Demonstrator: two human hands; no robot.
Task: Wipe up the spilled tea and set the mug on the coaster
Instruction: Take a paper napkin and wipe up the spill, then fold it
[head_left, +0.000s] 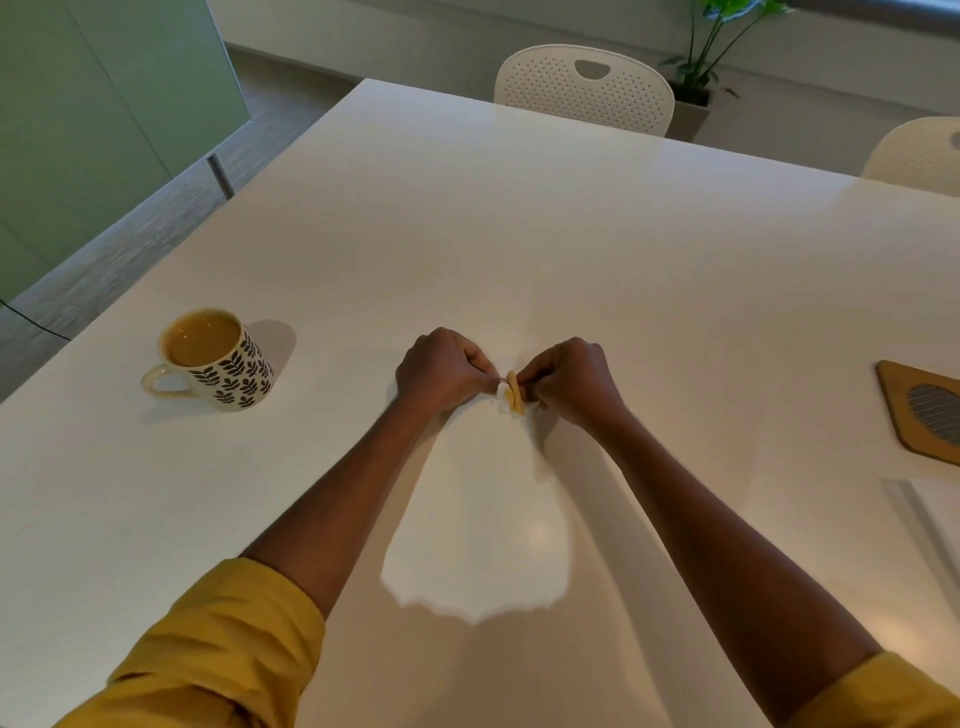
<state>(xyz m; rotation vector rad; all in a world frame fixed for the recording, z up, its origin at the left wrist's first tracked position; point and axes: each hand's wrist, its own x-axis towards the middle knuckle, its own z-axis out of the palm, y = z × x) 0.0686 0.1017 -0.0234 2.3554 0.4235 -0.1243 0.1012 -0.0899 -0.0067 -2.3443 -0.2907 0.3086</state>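
While the mug (210, 361) stands on the glossy white bench (519, 208) at left, well apart from both hands, the head view shows it nearly full of milky tan tea (202, 338). It is cream ceramic with a black leaf print, handle pointing left. Left hand (441, 371) and right hand (571, 379) are curled, both pinching one small crumpled tissue wad (509, 397) at bench centre, white stained tan. Whether the wad touches the bench is unclear. Coaster (919, 410) lies at the right edge, angular wood with a grey ribbed inset, partly cut off.
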